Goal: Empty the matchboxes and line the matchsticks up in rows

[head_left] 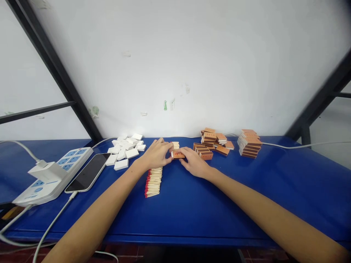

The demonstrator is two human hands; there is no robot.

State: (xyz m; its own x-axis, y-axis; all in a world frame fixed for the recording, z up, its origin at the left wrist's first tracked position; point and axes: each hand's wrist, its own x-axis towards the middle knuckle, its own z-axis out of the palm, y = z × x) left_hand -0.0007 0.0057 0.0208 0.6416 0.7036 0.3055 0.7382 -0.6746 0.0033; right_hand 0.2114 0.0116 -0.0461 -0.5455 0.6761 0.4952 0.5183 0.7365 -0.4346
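Note:
An orange matchbox [178, 154] lies on the blue table [192, 204] near the far wall. My left hand [156, 154] pinches its left end and my right hand [194, 161] grips its right end, both with fingers closed on it. Matches stick out of the box toward the wall. A row of red-tipped matches [153, 182] lies just in front of my left hand.
A heap of white inner trays [126, 150] sits at the back left. Loose orange matchboxes [212, 143] and a neat stack of them [249, 143] lie at the back right. A phone [88, 172] and a power strip [52, 175] with cables occupy the left.

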